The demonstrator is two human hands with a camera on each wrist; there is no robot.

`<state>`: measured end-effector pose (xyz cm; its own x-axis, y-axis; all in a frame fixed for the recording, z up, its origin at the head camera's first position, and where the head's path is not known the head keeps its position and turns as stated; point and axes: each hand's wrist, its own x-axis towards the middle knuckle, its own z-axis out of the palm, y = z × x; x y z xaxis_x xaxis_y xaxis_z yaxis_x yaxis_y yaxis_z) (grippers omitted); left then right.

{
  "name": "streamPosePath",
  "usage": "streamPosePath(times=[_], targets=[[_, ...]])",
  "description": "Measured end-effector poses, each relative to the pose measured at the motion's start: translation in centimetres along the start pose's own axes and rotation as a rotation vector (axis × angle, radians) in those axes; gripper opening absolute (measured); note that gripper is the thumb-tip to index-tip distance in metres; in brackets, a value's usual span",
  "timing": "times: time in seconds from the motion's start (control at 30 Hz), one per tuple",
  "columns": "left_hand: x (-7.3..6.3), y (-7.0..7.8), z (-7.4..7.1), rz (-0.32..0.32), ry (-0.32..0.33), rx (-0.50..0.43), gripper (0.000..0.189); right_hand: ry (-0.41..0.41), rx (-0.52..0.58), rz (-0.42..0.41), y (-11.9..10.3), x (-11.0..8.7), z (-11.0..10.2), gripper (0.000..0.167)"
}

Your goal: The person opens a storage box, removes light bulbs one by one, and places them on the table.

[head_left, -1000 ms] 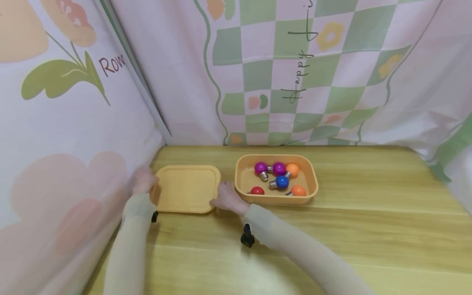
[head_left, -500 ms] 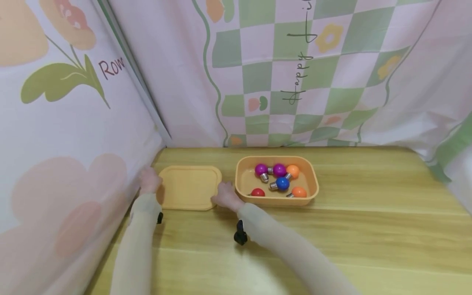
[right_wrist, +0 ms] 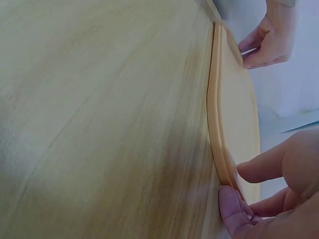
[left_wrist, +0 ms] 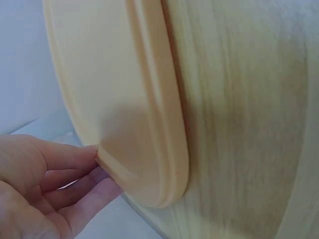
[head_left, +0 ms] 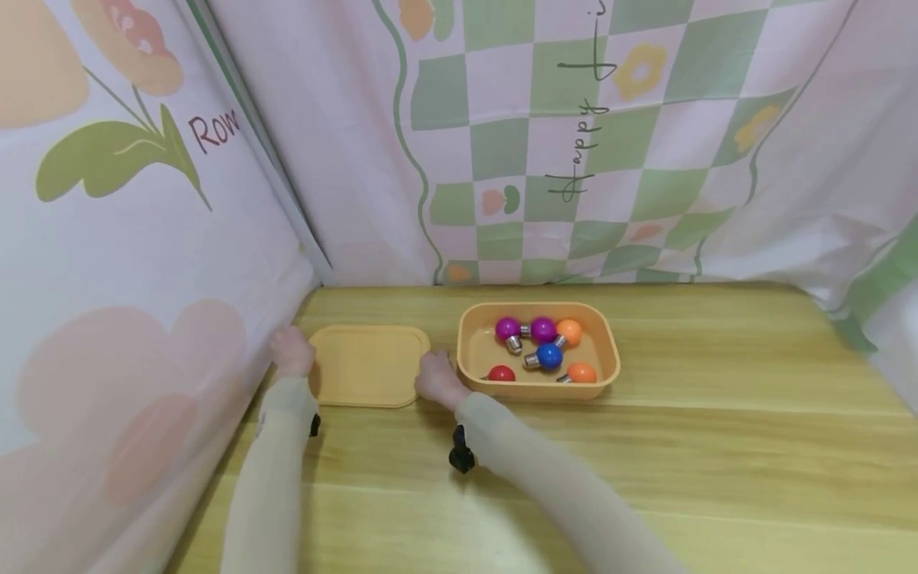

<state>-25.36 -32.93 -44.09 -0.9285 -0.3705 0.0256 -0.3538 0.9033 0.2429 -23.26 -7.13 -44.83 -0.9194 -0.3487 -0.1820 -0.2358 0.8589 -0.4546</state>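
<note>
We see a yellow-orange lid on the left part of the table, lying level; whether it sits fully on the surface or just over it, we can't tell. Left hand pinches the lid's left edge between thumb and fingers, clear in the left wrist view. Right hand pinches the right edge, thumb and fingers at the rim in the right wrist view.

Just right of the right hand we have a matching box, upright, without cover. Inside we count six bulbs: two purple ones at the back, an orange one beside them, a blue one in the middle, a red one front left, another orange one front right. The front wall partly hides the last two.

Both sleeves are pale. Behind the table we note a checkered, flowered curtain; floral cloth on the left.
</note>
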Motion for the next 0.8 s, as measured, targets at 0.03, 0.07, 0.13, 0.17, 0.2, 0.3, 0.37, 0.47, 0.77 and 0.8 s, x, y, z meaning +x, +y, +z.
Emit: streamPosePath(times=[0.03, 0.07, 0.13, 0.17, 0.2, 0.3, 0.37, 0.47, 0.77, 0.8], targets=[[0.0, 0.0, 0.0, 0.002, 0.007, -0.001, 0.028, 0.002, -0.029, -0.010, 0.0, 0.1, 0.0, 0.026], [0.0, 0.0, 0.0, 0.005, 0.012, 0.001, 0.028, 0.000, -0.057, -0.019, 0.0, 0.2, 0.1, 0.025], [-0.1, 0.1, 0.0, 0.014, 0.021, 0.000, 0.028, -0.003, -0.104, -0.035, 0.0, 0.3, 0.1, 0.023], [-0.1, 0.1, 0.1, 0.022, 0.022, 0.006, 0.028, -0.005, -0.113, -0.038, 0.0, 0.4, 0.1, 0.022], [-0.2, 0.1, 0.1, 0.028, 0.026, 0.008, 0.029, -0.004, -0.104, -0.035, 0.0, 0.4, 0.1, 0.021], [-0.2, 0.2, 0.2, 0.036, 0.013, 0.002, 0.029, -0.016, -0.145, -0.043, 0.0, 0.3, 0.0, 0.021], [-0.2, 0.2, 0.3, 0.032, 0.003, -0.001, 0.030, -0.024, -0.182, -0.056, 0.0, 0.2, 0.0, 0.021], [-0.3, 0.2, 0.3, 0.022, -0.004, -0.033, 0.030, -0.021, -0.191, -0.069, 0.0, 0.1, -0.2, 0.021], [-1.0, 0.9, -0.7, 0.088, 0.053, -0.011, 0.027, 0.040, 0.047, -0.055, 0.1, -1.1, -0.6, 0.025], [-1.1, 1.1, -0.9, 0.111, 0.070, -0.002, 0.026, 0.047, 0.062, -0.059, 0.1, -1.3, -0.7, 0.028]])
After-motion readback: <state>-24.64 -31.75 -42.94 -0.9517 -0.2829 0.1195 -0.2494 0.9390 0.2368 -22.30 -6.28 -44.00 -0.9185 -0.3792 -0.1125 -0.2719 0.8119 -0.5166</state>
